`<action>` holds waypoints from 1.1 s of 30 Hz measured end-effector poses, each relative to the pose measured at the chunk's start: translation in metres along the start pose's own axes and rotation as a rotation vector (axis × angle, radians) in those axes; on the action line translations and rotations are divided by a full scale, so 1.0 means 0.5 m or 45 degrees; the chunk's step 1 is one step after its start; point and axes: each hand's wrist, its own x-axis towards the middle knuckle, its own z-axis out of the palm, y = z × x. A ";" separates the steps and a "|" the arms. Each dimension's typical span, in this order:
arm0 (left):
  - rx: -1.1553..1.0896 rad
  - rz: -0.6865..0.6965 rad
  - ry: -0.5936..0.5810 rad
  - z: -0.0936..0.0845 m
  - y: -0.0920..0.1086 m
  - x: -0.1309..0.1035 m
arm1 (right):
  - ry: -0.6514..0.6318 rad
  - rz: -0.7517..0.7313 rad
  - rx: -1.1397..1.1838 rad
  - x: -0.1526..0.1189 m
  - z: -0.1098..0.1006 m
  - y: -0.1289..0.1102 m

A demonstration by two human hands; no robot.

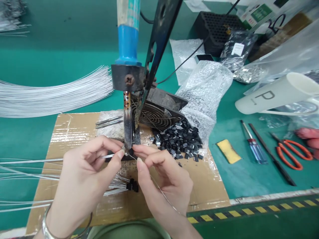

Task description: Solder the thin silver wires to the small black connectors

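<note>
My left hand point(84, 176) pinches a thin white wire point(50, 161) close to its end, just beneath the tip of an upright soldering iron point(128, 43). Between the thumb and fingers of my right hand point(168, 181) is a strand of solder wire point(163, 194), which trails down over the palm. Both sets of fingertips almost meet at the iron's tip point(128, 132); the small part there is mostly hidden. Below them lie white wires with black connectors point(132, 185) on their ends. A heap of small black connectors point(179, 139) sits right of the iron.
A cardboard sheet point(204, 189) lies under the work. Behind the iron's black bracket point(159, 36) is a fan with a grille point(154, 114). White wires point(54, 99) lie left; bubble wrap point(204, 89), a white cup point(269, 94), a sponge point(228, 151), a screwdriver point(256, 151) and orange-handled cutters point(290, 154) lie right.
</note>
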 end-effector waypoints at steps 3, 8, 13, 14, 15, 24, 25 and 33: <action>0.007 0.037 0.011 -0.001 -0.004 0.000 | 0.011 -0.018 0.015 0.000 0.001 0.001; 0.019 0.066 0.014 -0.004 -0.010 0.002 | 0.014 -0.031 0.027 -0.001 0.002 0.004; 0.009 0.064 0.007 -0.003 -0.010 0.004 | 0.012 -0.047 -0.010 -0.003 0.001 0.005; 0.003 0.064 0.004 -0.003 -0.010 0.003 | 0.008 -0.054 -0.019 -0.004 0.001 0.005; -0.001 0.064 0.000 -0.003 -0.010 0.003 | 0.009 -0.066 -0.029 -0.004 0.001 0.005; 0.033 0.066 -0.011 -0.002 -0.011 0.000 | 0.050 -0.152 -0.116 -0.005 0.006 0.003; 0.033 0.073 -0.010 -0.002 -0.012 0.000 | 0.051 -0.154 -0.117 -0.005 0.007 0.003; 0.012 0.076 0.016 -0.001 -0.017 -0.003 | 0.045 -0.156 -0.098 -0.004 0.009 0.007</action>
